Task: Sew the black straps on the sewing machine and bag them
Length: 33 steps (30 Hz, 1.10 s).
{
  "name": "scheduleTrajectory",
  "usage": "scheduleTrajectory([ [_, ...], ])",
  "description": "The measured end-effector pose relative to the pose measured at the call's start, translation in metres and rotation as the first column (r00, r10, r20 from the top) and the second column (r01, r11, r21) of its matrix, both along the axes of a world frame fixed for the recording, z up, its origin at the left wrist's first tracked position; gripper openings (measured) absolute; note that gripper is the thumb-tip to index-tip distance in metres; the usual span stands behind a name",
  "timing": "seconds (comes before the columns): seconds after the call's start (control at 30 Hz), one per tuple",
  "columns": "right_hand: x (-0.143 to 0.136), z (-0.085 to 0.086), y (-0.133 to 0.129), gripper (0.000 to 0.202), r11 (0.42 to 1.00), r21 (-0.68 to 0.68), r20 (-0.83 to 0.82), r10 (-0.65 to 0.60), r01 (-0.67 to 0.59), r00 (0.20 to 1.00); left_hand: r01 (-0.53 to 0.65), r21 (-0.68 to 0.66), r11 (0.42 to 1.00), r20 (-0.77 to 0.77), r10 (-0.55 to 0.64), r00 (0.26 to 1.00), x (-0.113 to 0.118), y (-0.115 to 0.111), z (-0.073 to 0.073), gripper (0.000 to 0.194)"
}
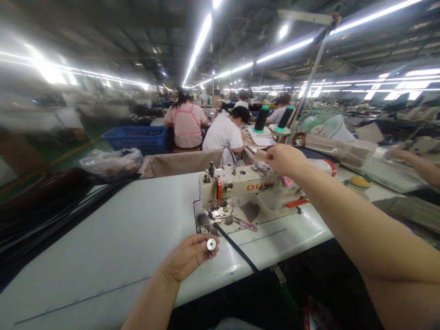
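My left hand (192, 254) pinches a small round silver bobbin (211, 244) above the white table (103, 229), in front of the sewing machine (240, 185). My right hand (283, 158) is raised over the right part of the machine's top, its fingers closed near a tan piece (261, 156); whether they hold it is hard to make out. A black strip (237, 247) runs from the needle area to the table's front edge. Pink-handled snips (248, 225) lie on the machine bed. Two black thread cones (261, 118) stand behind the machine.
A blue crate (137, 139) and a plastic bag (110, 161) are at the back left. Dark strips (68, 215) lie along the table's left side. People (223, 133) sit beyond the machine. A green fan (318, 123) and another person's arm (417, 162) are at the right.
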State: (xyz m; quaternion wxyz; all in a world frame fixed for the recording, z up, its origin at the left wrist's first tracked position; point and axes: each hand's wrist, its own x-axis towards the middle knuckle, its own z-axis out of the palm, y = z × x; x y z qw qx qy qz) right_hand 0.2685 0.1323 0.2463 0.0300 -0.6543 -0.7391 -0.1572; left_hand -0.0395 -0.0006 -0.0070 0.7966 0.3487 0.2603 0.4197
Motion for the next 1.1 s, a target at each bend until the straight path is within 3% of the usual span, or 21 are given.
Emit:
scheduleTrajectory([
  [0.1,-0.004,0.008,-0.004,0.019,0.993,-0.113,0.051,0.030,-0.024,0.998,-0.047,-0.018,0.999,0.007,0.047,0.999,0.002,0.004,0.001,0.037],
  [0.17,-0.008,0.010,-0.004,0.024,0.992,-0.108,0.031,0.076,-0.072,0.997,-0.043,-0.023,0.999,0.002,0.043,0.999,0.002,0.006,0.003,0.040],
  [0.33,-0.010,0.010,0.000,0.026,0.995,-0.093,0.089,-0.038,0.046,0.995,-0.075,-0.032,0.997,0.005,0.075,0.997,0.002,0.007,0.003,0.042],
  [0.43,-0.011,0.011,0.001,0.022,0.987,-0.151,0.065,0.066,-0.056,0.996,-0.104,-0.014,0.994,0.020,0.104,0.994,0.001,0.007,-0.001,0.041],
  [0.5,-0.011,0.011,0.001,0.025,0.990,-0.114,0.035,0.086,-0.081,0.996,-0.110,0.002,0.994,0.018,0.110,0.994,0.001,0.008,-0.001,0.042],
  [0.57,-0.011,0.010,0.001,0.027,0.998,-0.069,0.042,-0.003,0.006,0.999,-0.103,0.009,0.995,0.009,0.103,0.995,0.002,0.008,0.000,0.044],
  [0.67,-0.011,0.009,-0.001,0.025,0.986,-0.138,0.085,-0.082,0.093,0.993,-0.074,0.010,0.997,-0.003,0.074,0.997,0.003,0.007,0.001,0.043],
  [0.73,-0.013,0.008,-0.002,0.023,0.985,-0.171,0.059,-0.014,0.024,0.998,-0.062,0.012,0.998,-0.006,0.062,0.998,0.004,0.007,0.002,0.041],
  [0.8,-0.014,0.007,-0.003,0.024,0.993,-0.115,0.015,0.034,-0.033,0.999,-0.072,0.021,0.997,0.000,0.072,0.997,0.004,0.006,0.001,0.040],
  [0.87,-0.014,0.005,-0.003,0.025,0.998,-0.061,0.019,0.008,-0.007,1.000,-0.104,0.033,0.994,0.015,0.103,0.995,0.004,0.006,0.001,0.040],
  [0.97,-0.012,0.004,-0.001,0.023,0.993,-0.105,0.080,-0.038,0.046,0.996,-0.141,0.048,0.989,0.037,0.139,0.990,0.003,0.007,0.000,0.042],
  [1.1,-0.010,0.002,0.003,0.025,0.994,-0.104,0.016,0.040,-0.038,0.999,-0.126,0.076,0.989,0.075,0.120,0.990,0.003,0.007,-0.002,0.043],
])
